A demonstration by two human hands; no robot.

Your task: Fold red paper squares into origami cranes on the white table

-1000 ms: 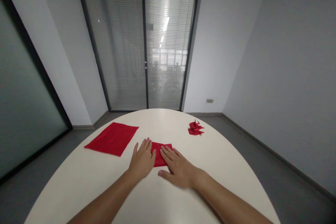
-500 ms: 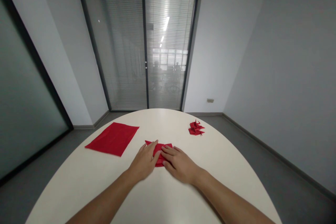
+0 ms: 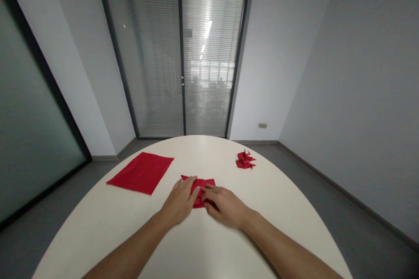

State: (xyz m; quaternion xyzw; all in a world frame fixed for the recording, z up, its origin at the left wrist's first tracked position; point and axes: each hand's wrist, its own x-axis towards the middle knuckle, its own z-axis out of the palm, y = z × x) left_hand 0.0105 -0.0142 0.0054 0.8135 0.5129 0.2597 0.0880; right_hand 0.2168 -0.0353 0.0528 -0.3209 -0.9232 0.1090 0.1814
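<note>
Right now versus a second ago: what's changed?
The left hand's thumb moved right over the folded red piece; a pointed corner now shows past that hand's fingertips. The right hand's fingers curled more, its thumb drawn in from the tabletop toward the piece. No clear letting go. Unchanged: flat red sheet left, folded red figures right.

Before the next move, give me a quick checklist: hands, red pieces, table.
1. Left hand on the folded red paper: ok.
2. Right hand on the same paper: ok.
3. Folded paper lying within the white table edge: ok.
4. Flat red sheet apart from both hands: ok.
5. Small folded red shapes apart from both hands: ok.
6. Creases under the hands lined up: cannot tell, covered.
</note>
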